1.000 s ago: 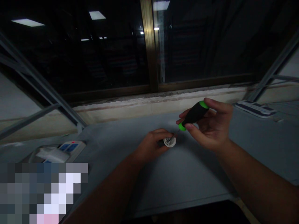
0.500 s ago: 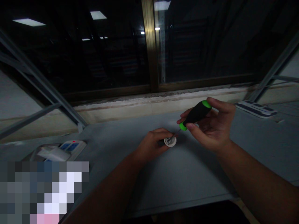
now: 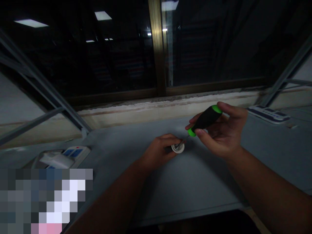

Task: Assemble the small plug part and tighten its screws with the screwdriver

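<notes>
In the head view, my left hand point(image 3: 158, 150) is closed around a small round white fitting point(image 3: 179, 149), its open end turned up and to the right. Metal parts show inside the rim; its far side is hidden by my fingers. My right hand point(image 3: 223, 133) grips a black and green screwdriver point(image 3: 206, 118), with the index finger over the green butt end and the thumb near the collar. The tilted shaft runs down and left into the fitting. Whether the tip sits on a screw cannot be made out.
Both hands are over a grey table point(image 3: 195, 188). At left lies a power strip point(image 3: 81, 154) with a white plug point(image 3: 57, 161) on it. Another power strip point(image 3: 268, 114) lies at the back right. Metal frame posts and a dark window point(image 3: 109, 58) stand behind.
Almost nothing differs. Both hands keep their hold, and the screwdriver's tip stays inside the fitting; the whole view has shifted very slightly.
</notes>
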A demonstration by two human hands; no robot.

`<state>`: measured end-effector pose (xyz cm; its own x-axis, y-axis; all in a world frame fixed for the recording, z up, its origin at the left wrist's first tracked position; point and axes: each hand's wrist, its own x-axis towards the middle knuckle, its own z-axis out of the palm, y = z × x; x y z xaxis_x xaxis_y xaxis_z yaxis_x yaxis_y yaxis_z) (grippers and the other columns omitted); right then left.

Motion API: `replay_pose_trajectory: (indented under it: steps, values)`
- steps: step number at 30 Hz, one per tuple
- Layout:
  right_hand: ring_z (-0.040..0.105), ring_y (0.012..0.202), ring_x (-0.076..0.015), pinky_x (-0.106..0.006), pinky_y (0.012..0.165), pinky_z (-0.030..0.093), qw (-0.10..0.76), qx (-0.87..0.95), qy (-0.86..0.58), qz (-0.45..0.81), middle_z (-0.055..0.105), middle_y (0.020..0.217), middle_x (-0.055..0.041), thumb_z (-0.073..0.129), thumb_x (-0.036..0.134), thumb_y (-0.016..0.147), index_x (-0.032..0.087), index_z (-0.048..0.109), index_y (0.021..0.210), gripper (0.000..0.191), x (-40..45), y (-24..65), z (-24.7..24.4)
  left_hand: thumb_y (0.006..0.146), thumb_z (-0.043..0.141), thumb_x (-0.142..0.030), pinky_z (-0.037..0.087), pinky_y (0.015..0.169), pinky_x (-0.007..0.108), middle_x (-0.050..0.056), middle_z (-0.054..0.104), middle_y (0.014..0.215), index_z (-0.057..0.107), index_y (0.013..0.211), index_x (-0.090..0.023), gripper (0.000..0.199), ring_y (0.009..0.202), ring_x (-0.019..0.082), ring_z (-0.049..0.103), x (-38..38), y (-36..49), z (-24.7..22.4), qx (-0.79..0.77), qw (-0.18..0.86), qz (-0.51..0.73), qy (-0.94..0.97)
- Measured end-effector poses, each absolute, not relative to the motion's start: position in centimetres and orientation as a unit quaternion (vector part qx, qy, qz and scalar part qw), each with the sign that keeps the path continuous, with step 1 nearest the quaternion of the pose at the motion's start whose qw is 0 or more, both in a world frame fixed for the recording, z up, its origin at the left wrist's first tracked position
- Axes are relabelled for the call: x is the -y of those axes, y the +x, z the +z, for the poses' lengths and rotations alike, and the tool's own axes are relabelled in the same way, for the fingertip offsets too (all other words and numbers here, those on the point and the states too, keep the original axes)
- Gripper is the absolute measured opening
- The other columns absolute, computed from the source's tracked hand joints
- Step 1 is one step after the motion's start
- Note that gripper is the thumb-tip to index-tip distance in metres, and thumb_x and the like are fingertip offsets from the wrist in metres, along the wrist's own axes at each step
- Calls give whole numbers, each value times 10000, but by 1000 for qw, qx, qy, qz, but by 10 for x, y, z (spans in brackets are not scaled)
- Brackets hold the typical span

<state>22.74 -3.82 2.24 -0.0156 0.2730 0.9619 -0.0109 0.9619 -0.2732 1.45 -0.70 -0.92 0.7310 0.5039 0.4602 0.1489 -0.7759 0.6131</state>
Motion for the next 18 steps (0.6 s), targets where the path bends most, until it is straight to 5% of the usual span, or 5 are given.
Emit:
replay_pose_trajectory:
  steps: [11, 18]
  values:
    - [771, 787, -181, -255, 544, 655, 699, 702, -101, 95, 746, 1056, -6, 769, 65, 744, 365, 471, 1408, 788, 36, 227, 20, 932, 648, -241, 531, 859, 335, 97, 707, 1074, 718, 1217, -213, 294, 992, 201, 675, 8, 14, -9, -182, 275, 318, 889]
    - [771, 928, -252, -410, 702, 693, 674, 732, -43, 89, 732, 1195, -72, 734, -30, 705, 327, 505, 1395, 810, 47, 222, 31, 915, 680, -241, 527, 867, 324, 102, 729, 1057, 737, 1166, -202, 260, 983, 210, 675, 4, 13, -14, -171, 248, 330, 895]
